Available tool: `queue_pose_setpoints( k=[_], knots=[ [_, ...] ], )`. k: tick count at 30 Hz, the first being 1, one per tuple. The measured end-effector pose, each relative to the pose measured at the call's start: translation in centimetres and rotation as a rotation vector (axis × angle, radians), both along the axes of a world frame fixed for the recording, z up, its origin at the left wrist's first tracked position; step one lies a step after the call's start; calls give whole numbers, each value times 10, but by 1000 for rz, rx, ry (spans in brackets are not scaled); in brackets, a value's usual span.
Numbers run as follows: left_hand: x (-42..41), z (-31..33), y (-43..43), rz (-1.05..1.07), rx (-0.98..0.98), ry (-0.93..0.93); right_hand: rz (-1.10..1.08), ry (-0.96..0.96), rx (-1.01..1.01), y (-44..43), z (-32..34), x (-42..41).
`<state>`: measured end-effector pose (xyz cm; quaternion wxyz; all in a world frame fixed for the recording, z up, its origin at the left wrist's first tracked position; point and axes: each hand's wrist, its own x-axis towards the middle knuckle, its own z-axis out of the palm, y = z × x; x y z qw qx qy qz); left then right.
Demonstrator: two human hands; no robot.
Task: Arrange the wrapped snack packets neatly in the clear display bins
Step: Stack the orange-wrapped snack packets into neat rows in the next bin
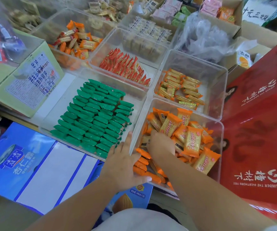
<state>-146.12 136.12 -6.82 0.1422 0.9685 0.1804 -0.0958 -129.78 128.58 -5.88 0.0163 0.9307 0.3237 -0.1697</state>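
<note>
A clear bin (217,147) at the front right holds a loose heap of orange-and-yellow wrapped packets (191,140). My left hand (124,162) grips that bin's near left corner, fingers over the rim and thumb under the front edge. My right hand (161,145) reaches down inside the bin, with its fingers buried among the orange packets at the left side; what the fingers hold is hidden. To the left, another clear bin (64,100) carries green packets (94,117) stacked in tidy rows.
Behind stand more clear bins: red-and-yellow packets (126,67), small orange biscuit packets (179,89), orange packets (77,42). A red gift box (259,124) crowds the right side. A blue drinks carton (26,162) lies at the front left, a pale green carton (27,80) at the left.
</note>
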Motion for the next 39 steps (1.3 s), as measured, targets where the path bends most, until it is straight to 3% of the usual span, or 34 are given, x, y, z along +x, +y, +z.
queue_pose_setpoints(
  k=[4,9,11,14,17,19,22,24,26,29,33,39],
  knots=[
    [0,-1,-1,5,4,-12,121,-1,83,-17,0,2],
    [0,1,0,-4,-36,27,498,-79,275,-40,-1,6],
    [1,2,0,-5,-43,33,569,7,314,-41,-3,4],
    [0,1,0,-4,-45,41,463,277,220,-33,-5,-2],
    [1,1,0,-8,-55,48,257,500,364,-28,-1,0],
    [1,2,1,-12,-52,68,183,501,477,-29,6,3],
    [0,9,1,-28,-17,62,106,266,582,-46,13,1],
    [2,16,0,-105,57,6,84,181,526,-64,18,-2],
    [5,19,0,-237,119,-65,98,228,313,-82,20,-3],
    [19,24,4,-373,93,11,161,321,71,-100,21,-4],
    [36,20,5,-406,124,174,294,259,-91,-104,10,-9],
    [37,17,5,-402,103,130,369,34,-187,-93,-8,-11]
  ],
)
